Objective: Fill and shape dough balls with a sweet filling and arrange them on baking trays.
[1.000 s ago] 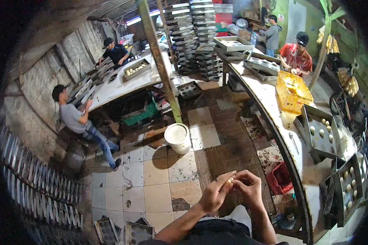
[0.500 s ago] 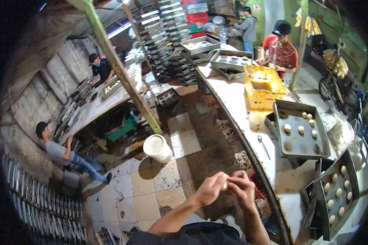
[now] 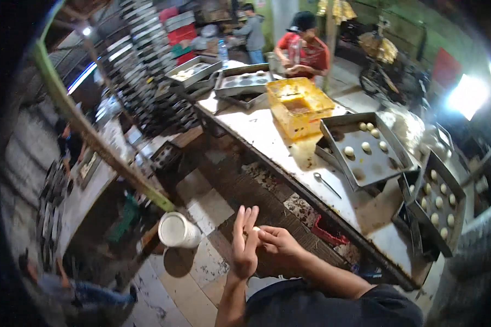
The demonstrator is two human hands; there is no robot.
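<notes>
Over the floor beside the table, my two hands meet in front of my body. My left hand (image 3: pixel 243 245) is held upright with its fingers stretched out. Against its palm side, the fingers of my right hand (image 3: pixel 279 243) are bent together around a small pale dough ball (image 3: pixel 256 229), mostly hidden by them. To the right on the table, a metal tray (image 3: pixel 373 158) carries several round dough balls (image 3: pixel 366 146), spaced apart. A second, tilted tray (image 3: pixel 457 188) nearer me holds more of them. A spoon (image 3: pixel 328 186) lies close to the table's edge.
A stained yellow crate (image 3: pixel 293 126) and more trays (image 3: pixel 244 83) stand farther along the table (image 3: pixel 256 143). Behind it is a person in red (image 3: pixel 305 52). A white bucket (image 3: pixel 178 231) is on the floor left of my hands, near a slanted green post (image 3: pixel 101 144).
The view has swung to the right. My left hand's fingers have straightened and point up, where before both hands were curled together around the dough. My right forearm now comes in from farther right.
</notes>
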